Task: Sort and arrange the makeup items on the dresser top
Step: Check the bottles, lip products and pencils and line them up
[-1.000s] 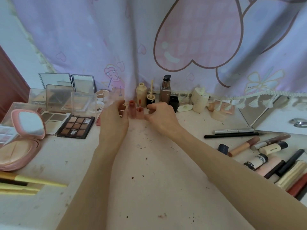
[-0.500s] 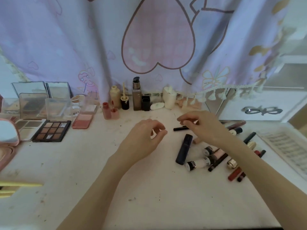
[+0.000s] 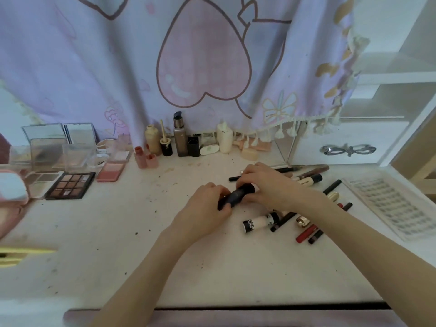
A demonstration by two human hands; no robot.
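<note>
Now | we grip the dark tube (image 3: 237,195) at both ends, left hand (image 3: 207,206) and right hand (image 3: 271,185) curled round it, just left of the pencil pile (image 3: 306,218) | light, rigid, likely slick: we hold mid-barrel.

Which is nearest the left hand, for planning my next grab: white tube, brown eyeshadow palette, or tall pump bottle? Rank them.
From the left hand:
1. White tube, just to its right.
2. Tall pump bottle, at the back.
3. Brown eyeshadow palette, far left.

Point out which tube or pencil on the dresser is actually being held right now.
The dark navy tube: the left hand and the right hand each grip one end of it, while the white tube and the pencils lie untouched beside them.
</note>
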